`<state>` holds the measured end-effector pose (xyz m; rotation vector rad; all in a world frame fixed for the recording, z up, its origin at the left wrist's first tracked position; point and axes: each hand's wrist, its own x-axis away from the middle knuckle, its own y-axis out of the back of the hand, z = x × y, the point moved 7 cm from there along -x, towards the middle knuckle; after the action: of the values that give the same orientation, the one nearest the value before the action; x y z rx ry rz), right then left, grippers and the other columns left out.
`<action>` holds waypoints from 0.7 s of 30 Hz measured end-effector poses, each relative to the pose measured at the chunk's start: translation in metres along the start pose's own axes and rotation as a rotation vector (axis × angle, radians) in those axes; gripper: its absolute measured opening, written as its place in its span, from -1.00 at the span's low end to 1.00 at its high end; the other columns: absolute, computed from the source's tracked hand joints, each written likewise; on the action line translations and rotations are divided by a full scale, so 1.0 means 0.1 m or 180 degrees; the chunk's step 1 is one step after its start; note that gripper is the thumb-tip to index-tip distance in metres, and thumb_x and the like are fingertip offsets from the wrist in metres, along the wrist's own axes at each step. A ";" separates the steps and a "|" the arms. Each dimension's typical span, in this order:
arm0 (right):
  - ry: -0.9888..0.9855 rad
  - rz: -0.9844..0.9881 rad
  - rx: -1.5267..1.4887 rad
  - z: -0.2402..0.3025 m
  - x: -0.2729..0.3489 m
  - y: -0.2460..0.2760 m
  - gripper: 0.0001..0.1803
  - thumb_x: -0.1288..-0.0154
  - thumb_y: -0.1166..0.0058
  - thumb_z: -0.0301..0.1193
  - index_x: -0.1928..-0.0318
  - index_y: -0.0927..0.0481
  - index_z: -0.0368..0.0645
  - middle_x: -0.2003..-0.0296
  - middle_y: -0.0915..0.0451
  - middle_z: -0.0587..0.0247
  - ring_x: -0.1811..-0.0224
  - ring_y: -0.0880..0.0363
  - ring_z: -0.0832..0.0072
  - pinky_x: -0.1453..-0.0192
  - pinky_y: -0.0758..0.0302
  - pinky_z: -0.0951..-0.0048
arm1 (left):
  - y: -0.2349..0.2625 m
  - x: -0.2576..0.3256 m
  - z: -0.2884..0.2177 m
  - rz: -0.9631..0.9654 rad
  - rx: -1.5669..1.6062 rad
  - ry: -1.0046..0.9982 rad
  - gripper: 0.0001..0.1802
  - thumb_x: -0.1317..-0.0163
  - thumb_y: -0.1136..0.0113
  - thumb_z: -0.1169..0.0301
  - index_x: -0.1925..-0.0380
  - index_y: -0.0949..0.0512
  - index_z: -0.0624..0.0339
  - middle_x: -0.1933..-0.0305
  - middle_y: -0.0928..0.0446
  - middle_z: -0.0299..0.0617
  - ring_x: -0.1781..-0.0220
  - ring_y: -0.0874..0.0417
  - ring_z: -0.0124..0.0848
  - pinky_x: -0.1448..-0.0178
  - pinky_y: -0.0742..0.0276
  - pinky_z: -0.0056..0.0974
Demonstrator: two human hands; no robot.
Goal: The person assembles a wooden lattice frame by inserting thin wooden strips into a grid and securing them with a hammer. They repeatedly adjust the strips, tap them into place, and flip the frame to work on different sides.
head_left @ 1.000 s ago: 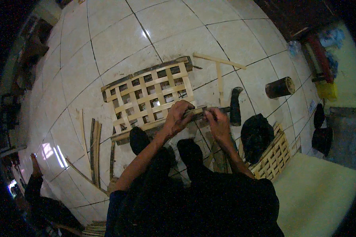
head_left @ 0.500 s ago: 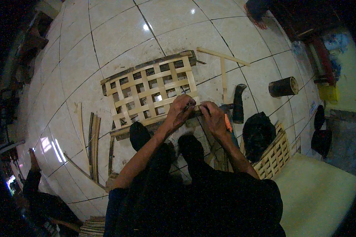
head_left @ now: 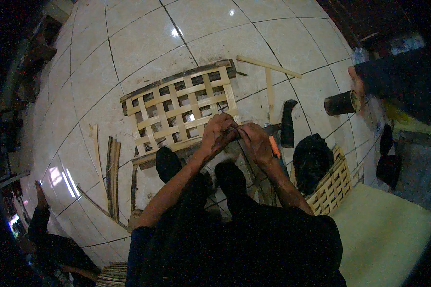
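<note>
A woven bamboo lattice panel point(head_left: 175, 115) of pale strips lies on the tiled floor, its far and near edges bound by darker bamboo strips. At its near right corner, my left hand point(head_left: 219, 136) is closed, fingers curled in a pinch. Right beside it, my right hand point(head_left: 255, 143) is closed too, its fingertips meeting those of the left. What the fingers pinch is hidden between them. My dark-covered left foot point(head_left: 168, 164) rests by the panel's near edge, and my right foot point(head_left: 230, 177) stands below my hands.
Right of my hands lie a curved dark handle or sheath point(head_left: 287, 123), an orange-handled tool point(head_left: 274, 146) and a black bag point(head_left: 313, 162) by another woven panel point(head_left: 333, 186). A dark cylinder point(head_left: 339, 104) is near another person's foot point(head_left: 357, 86). Bamboo strips point(head_left: 113, 177) lie left; another person point(head_left: 57, 248) sits lower left.
My fingertips have come closer together at the panel's corner. The other person's bare foot and dark-clothed leg have moved from the top right down to beside the dark cylinder.
</note>
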<state>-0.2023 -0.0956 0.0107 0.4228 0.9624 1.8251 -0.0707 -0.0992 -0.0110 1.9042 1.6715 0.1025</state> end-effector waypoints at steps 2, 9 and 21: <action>0.0087 -0.0090 -0.0150 0.03 0.02 0.03 -0.82 -0.28 -0.07 -0.50 0.13 -0.56 -0.28 0.25 -0.57 -0.01 0.15 -0.55 0.07 0.04 -0.48 0.19 | -0.02 0.02 0.02 -0.0003 -0.0133 0.0055 -0.79 0.00 -0.29 0.39 0.33 -0.57 0.18 0.25 -0.51 -0.07 0.13 -0.52 -0.04 0.07 -0.42 -0.06; -0.0824 -0.0723 0.0683 -0.35 0.68 0.56 -0.71 -0.33 -0.05 -0.34 0.04 -0.52 -0.26 0.19 -0.52 -0.05 0.11 -0.52 0.07 0.03 -0.46 0.17 | 0.07 -0.02 -0.10 0.0001 -0.0009 0.0186 -0.85 0.03 -0.32 0.47 0.41 -0.60 0.20 0.29 -0.52 -0.10 0.16 -0.54 -0.09 0.10 -0.46 -0.10; -0.2108 -0.0296 -0.0042 -0.69 1.47 0.37 -0.62 -0.45 0.16 -0.20 -0.06 -0.40 -0.22 0.42 -0.52 -0.04 0.34 -0.57 0.00 0.26 -0.45 0.12 | 0.03 -0.01 -0.08 0.0114 0.0152 0.0230 -0.84 0.06 -0.34 0.48 0.42 -0.60 0.20 0.27 -0.53 -0.13 0.15 -0.54 -0.10 0.07 -0.48 -0.11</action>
<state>-0.3359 -0.0026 -0.0231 0.8883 0.4971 1.4521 -0.0713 -0.0978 -0.0028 1.9878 1.7015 0.1484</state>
